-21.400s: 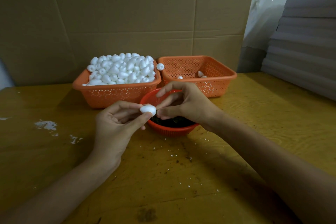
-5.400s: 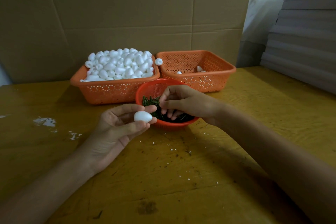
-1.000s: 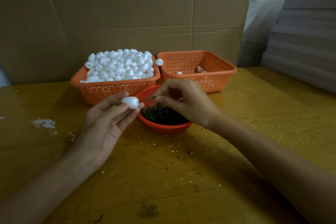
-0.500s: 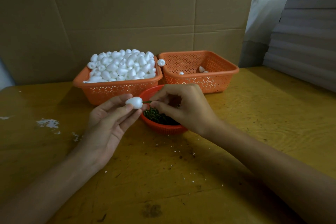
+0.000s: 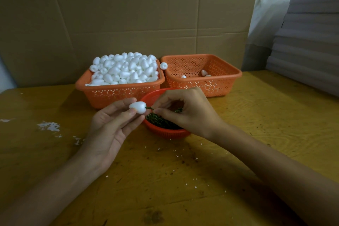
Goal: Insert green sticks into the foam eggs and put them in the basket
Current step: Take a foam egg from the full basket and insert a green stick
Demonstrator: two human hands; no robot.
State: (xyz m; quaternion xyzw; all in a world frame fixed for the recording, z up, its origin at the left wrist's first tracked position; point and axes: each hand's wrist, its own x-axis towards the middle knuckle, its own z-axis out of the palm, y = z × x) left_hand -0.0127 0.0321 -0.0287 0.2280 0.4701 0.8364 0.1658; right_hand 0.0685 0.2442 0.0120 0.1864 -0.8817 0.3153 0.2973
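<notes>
The left hand (image 5: 111, 126) holds a white foam egg (image 5: 138, 107) between thumb and fingertips, palm turned up, just above the yellow wooden table (image 5: 256, 124). The right hand (image 5: 187, 112) pinches a short green stick (image 5: 149, 108) whose free end meets the egg's blunt right end; how deep it sits cannot be told. Both hands hover over a small round red basket (image 5: 165, 132) heaped with more green sticks (image 5: 159, 121). Behind it stand two orange baskets touching side by side: the left orange basket (image 5: 117, 93) is piled with plain foam eggs (image 5: 126, 69), and one egg (image 5: 163, 65) perches on the rims where the two meet. The right orange basket (image 5: 216, 84) holds only a few eggs (image 5: 204, 73) on its floor. White crumbs (image 5: 176, 156) speckle the tabletop, and cardboard sheets (image 5: 128, 24) stand behind.
</notes>
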